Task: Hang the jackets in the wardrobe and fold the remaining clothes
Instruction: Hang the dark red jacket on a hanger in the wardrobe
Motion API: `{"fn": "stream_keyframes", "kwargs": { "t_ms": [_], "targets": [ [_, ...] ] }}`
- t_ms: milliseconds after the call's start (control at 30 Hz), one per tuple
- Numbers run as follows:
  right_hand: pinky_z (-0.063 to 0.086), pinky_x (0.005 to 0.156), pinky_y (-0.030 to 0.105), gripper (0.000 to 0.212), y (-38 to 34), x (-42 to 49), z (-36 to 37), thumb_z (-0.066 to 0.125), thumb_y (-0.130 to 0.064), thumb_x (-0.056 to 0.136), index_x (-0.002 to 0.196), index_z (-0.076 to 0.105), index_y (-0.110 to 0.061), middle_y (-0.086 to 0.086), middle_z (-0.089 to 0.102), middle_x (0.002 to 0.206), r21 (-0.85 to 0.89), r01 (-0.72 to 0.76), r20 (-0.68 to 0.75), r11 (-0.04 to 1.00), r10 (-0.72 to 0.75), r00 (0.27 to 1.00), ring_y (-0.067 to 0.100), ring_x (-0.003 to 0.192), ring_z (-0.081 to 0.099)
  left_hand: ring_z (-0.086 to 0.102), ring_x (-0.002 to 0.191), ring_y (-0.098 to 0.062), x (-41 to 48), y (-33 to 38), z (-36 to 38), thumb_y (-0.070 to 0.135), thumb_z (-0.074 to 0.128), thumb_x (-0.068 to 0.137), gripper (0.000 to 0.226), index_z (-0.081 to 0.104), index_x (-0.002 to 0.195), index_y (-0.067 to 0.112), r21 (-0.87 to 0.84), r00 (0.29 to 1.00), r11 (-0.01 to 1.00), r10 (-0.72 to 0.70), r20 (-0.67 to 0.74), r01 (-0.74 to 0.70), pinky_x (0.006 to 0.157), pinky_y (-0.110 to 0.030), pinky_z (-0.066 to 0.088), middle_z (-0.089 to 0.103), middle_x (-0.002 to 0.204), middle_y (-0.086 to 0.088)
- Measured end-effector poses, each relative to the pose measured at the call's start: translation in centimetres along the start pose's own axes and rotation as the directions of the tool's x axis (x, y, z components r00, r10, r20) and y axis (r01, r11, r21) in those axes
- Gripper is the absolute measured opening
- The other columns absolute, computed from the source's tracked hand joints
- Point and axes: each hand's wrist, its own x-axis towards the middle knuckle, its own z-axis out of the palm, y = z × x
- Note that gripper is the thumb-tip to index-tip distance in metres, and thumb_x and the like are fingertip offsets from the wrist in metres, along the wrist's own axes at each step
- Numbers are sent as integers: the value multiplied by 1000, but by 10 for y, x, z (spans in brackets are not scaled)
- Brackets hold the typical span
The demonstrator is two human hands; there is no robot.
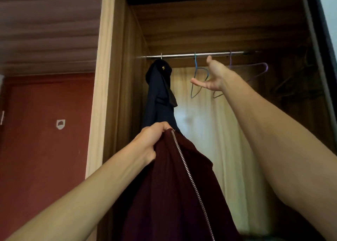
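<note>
My left hand (152, 140) grips the top of a maroon zip jacket (175, 186), which hangs down from it in front of the open wardrobe. My right hand (212, 76) is raised with fingers spread, just below the metal rail (193, 55) and right in front of a blue wire hanger (196, 80); it holds nothing. A purple hanger (259, 71) hangs empty further right on the rail. A dark navy jacket (160, 94) hangs at the rail's left end, just above my left hand.
The wardrobe's wooden side panel (118, 94) stands at the left, a pale curtain-like back (200, 131) is behind the hangers. A red wall (45, 131) lies left of the wardrobe. The wardrobe's right side is dark.
</note>
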Motion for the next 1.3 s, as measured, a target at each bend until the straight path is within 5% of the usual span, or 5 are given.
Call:
{"fn": "stream_keyframes", "kwargs": {
  "t_ms": [400,567,833,1100,1300],
  "targets": [
    [62,74,32,27,37,67,-7,44,-9,103,127,56,-4,1,57,90,-125,167,-135,978,-184,974,10,74,56,60,48,-25,8,-11,-3,1,57,74,8,65,72,0,93,997,995,-16,-81,24,50,-29,54,58,66,-15],
    [61,80,30,26,43,80,-23,52,-16,101,77,59,-9,2,57,78,-176,209,-199,962,-243,949,16,73,63,64,55,-23,2,-20,-2,0,59,78,12,71,82,0,62,993,998,-15,-114,22,54,-29,56,65,72,-12],
    [56,58,17,32,31,64,-32,51,-7,102,70,53,-6,4,54,68,-46,283,-203,958,-286,937,12,63,55,69,64,-22,-17,-52,9,-4,58,83,23,80,83,3,53,998,999,-3,-68,6,60,-27,59,73,73,-16],
    [55,97,39,32,110,-73,-91,40,-2,104,74,49,-4,8,49,79,58,180,-158,982,-169,973,26,85,71,69,64,-20,-41,-91,10,2,63,86,20,82,86,10,36,994,995,-87,-73,90,59,-26,60,75,78,-15],
    [63,73,33,40,189,-256,-138,35,-9,99,61,41,-11,14,63,60,121,27,-348,992,17,938,37,79,74,70,65,-19,-80,-155,11,2,69,83,18,82,87,14,-37,963,962,-270,-12,269,57,-26,60,76,78,-10]
  ]
}}
